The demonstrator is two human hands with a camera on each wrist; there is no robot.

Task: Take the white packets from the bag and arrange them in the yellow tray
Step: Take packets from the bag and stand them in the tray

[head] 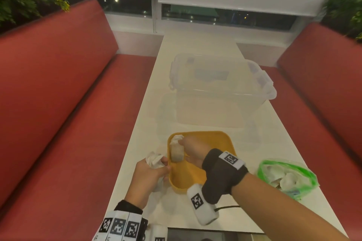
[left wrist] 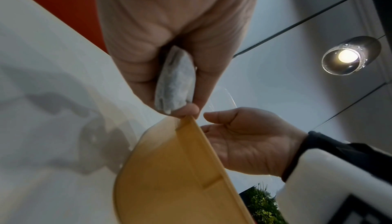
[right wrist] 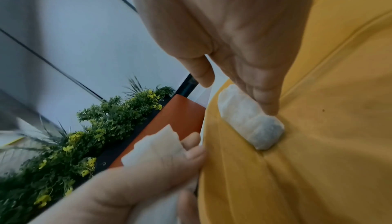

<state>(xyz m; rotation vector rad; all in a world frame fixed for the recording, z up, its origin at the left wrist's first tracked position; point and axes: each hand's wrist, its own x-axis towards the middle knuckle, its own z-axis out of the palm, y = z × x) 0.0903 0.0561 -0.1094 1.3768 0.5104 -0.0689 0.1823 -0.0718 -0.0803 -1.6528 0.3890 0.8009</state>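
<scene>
White packets (head: 177, 151): soft, light, crumpling paper pouches, judged best pinched at the flat middle. One is laid along the left wall of the yellow tray (head: 211, 137), touched by straight fingers of the right hand (head: 193, 151). Others are clutched in the left hand (head: 146, 179), just beside the tray. More are kept in the green bag (head: 287, 177), to the right. Surface: smooth white table (head: 197, 49), carrying a clear tub (head: 221, 88); red benches (head: 58, 88) flank it.

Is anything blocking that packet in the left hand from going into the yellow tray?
Nothing visible blocks it. The left hand grips a white packet just outside the yellow tray, at its left rim. Inside, the right hand presses another packet against that wall; bare floor remains beside it.
</scene>
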